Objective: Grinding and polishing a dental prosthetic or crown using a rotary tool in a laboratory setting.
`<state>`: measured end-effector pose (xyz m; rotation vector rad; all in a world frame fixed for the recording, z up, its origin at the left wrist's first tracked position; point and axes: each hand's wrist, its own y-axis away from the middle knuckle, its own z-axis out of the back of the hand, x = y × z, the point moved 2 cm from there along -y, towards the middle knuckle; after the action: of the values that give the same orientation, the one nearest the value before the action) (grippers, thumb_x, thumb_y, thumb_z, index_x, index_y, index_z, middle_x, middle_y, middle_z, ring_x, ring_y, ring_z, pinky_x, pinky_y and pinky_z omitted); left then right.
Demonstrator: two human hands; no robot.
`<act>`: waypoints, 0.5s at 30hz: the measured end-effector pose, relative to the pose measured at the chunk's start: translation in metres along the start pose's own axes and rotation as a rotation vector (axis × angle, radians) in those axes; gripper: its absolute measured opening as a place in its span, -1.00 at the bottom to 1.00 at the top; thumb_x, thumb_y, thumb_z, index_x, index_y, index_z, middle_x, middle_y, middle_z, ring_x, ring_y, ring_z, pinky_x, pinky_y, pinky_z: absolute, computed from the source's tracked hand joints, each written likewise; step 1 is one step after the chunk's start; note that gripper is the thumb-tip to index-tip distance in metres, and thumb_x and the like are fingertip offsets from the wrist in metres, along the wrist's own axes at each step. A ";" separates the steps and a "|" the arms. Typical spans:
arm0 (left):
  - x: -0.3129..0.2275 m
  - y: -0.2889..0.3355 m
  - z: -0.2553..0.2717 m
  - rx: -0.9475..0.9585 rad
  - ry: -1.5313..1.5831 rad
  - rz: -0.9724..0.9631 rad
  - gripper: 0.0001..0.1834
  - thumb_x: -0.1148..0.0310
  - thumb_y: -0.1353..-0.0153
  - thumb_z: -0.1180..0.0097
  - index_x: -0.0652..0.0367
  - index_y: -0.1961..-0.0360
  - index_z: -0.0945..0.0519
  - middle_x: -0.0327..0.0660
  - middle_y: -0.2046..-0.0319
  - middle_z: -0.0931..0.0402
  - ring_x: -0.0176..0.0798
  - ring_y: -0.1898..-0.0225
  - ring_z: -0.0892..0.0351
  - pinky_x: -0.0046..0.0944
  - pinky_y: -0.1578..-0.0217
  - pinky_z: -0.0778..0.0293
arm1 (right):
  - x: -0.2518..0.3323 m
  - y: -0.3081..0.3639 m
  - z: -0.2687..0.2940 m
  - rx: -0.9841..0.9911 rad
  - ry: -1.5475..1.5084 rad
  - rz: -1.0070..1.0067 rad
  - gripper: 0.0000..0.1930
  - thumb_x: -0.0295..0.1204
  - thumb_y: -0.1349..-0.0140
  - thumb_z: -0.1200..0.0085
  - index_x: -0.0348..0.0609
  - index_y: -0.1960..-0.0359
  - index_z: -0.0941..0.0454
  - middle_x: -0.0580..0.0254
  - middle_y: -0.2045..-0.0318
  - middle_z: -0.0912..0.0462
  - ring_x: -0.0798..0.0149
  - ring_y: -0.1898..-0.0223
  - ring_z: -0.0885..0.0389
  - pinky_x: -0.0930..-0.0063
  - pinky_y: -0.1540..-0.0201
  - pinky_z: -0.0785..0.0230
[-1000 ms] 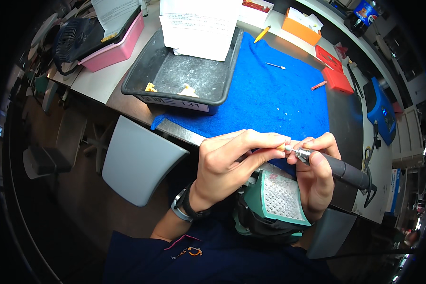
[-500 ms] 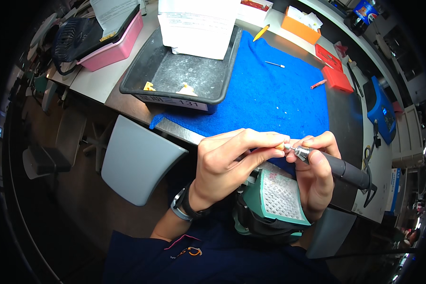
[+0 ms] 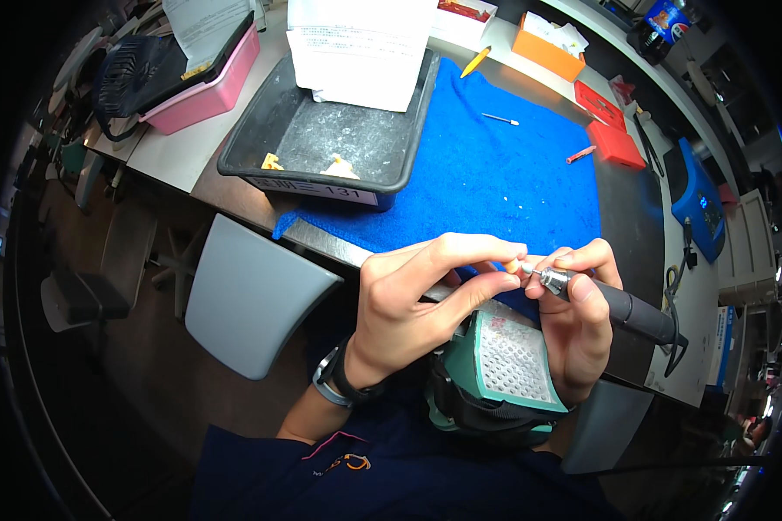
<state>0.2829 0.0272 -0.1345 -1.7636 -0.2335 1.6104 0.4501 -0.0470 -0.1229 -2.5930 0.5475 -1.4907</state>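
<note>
My left hand [image 3: 417,291] pinches a small yellowish piece [image 3: 513,266] between thumb and index finger; most of it is hidden by the fingertips. In my right hand [image 3: 582,321] is a dark grey rotary handpiece [image 3: 630,310] with a metal collar, gripped like a pen. Its small pale grinding tip [image 3: 527,268] points left and is right at the piece; I cannot tell if they touch. Both hands meet above the near edge of a blue towel [image 3: 513,174]. Below them is a teal respirator [image 3: 508,365] with a white perforated cover.
A black tray [image 3: 261,113] holds papers [image 3: 356,52] and pale yellow bits. On the towel lie a thin bur [image 3: 500,119] and a red stick [image 3: 580,154]. Red boxes [image 3: 617,146], an orange box [image 3: 547,48] and a blue control unit [image 3: 698,200] stand right; a grey chair [image 3: 256,295] is left.
The left thumb and index finger have shifted slightly around the yellowish piece. The right hand keeps its hold on the handpiece, and the whole view has moved a little.
</note>
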 end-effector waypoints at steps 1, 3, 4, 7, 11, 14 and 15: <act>0.000 0.000 0.000 0.000 0.000 -0.001 -0.73 0.63 -0.17 -0.46 0.31 0.10 -0.69 0.03 0.15 -0.80 -0.26 0.21 -0.84 -0.42 0.34 -0.71 | 0.000 0.000 0.000 0.000 0.000 0.001 -0.85 -0.57 -0.35 -0.06 -0.36 0.09 -0.49 -0.19 0.23 -0.72 0.11 0.13 -0.74 0.19 -0.11 -0.55; 0.001 -0.002 -0.001 -0.002 -0.016 -0.053 -0.71 0.64 -0.18 -0.45 0.31 0.08 -0.68 0.02 0.15 -0.80 -0.27 0.22 -0.84 -0.42 0.35 -0.71 | 0.000 0.000 0.000 0.008 0.001 0.002 -0.86 -0.58 -0.35 -0.06 -0.36 0.09 -0.49 -0.18 0.23 -0.72 0.11 0.12 -0.74 0.19 -0.11 -0.55; 0.002 -0.002 -0.001 -0.001 -0.016 -0.053 -0.71 0.64 -0.18 -0.45 0.31 0.08 -0.68 0.02 0.15 -0.80 -0.27 0.22 -0.84 -0.42 0.35 -0.71 | 0.000 0.000 0.000 0.007 0.001 0.002 -0.86 -0.58 -0.35 -0.06 -0.36 0.09 -0.49 -0.18 0.23 -0.72 0.11 0.12 -0.74 0.19 -0.11 -0.55; 0.003 -0.002 -0.003 0.000 -0.014 -0.094 -0.72 0.66 -0.18 -0.44 0.30 0.08 -0.67 0.04 0.17 -0.80 -0.23 0.20 -0.84 -0.37 0.29 -0.74 | -0.001 -0.001 0.000 -0.001 -0.009 0.002 -0.86 -0.60 -0.35 -0.06 -0.37 0.09 -0.49 -0.17 0.22 -0.72 0.11 0.12 -0.74 0.20 -0.11 -0.55; 0.010 0.003 -0.007 -0.088 0.055 -0.081 -0.74 0.57 -0.18 -0.45 0.23 0.09 -0.73 -0.08 0.21 -0.81 -0.18 0.23 -0.86 -0.30 0.24 -0.74 | 0.000 0.000 0.000 0.007 0.004 0.000 -0.86 -0.61 -0.34 -0.06 -0.37 0.10 -0.49 -0.16 0.22 -0.71 0.11 0.13 -0.75 0.21 -0.09 -0.56; 0.012 0.003 -0.007 -0.098 0.059 -0.111 -0.73 0.57 -0.16 -0.46 0.23 0.10 -0.73 -0.06 0.22 -0.81 -0.17 0.24 -0.86 -0.30 0.24 -0.75 | -0.001 0.000 0.001 0.004 0.007 -0.003 -0.86 -0.62 -0.34 -0.06 -0.37 0.10 -0.48 -0.16 0.22 -0.71 0.12 0.13 -0.75 0.21 -0.08 -0.56; 0.012 0.003 -0.008 -0.101 0.064 -0.118 -0.73 0.57 -0.16 -0.46 0.24 0.11 -0.73 -0.05 0.23 -0.81 -0.16 0.24 -0.86 -0.30 0.24 -0.75 | -0.001 0.000 0.001 0.003 0.011 0.000 -0.86 -0.62 -0.34 -0.06 -0.37 0.10 -0.48 -0.16 0.22 -0.71 0.12 0.13 -0.75 0.22 -0.08 -0.57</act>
<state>0.2913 0.0291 -0.1464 -1.8386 -0.3878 1.4792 0.4505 -0.0464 -0.1239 -2.5842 0.5460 -1.5058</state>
